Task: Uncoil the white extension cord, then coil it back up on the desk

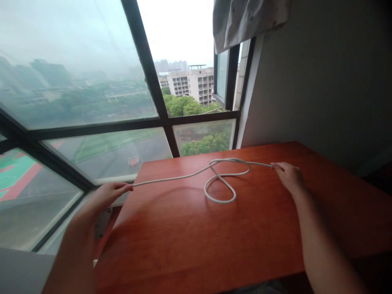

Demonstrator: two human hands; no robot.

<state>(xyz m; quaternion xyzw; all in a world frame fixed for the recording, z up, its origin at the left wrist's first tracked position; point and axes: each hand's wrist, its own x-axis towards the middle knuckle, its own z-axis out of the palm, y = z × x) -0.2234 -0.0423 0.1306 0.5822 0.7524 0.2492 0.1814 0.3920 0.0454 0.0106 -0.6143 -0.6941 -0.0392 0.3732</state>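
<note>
No legible text, label, brand, number or sign is found on any surface in view, near or far.

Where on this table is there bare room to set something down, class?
The table is bare between the rope and the near edge, and between the right forearm and the right edge. It is crowded at the far middle, where the rope loops between the left hand and right hand.

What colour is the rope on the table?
The rope is off-white, seen best in the head view.
</note>
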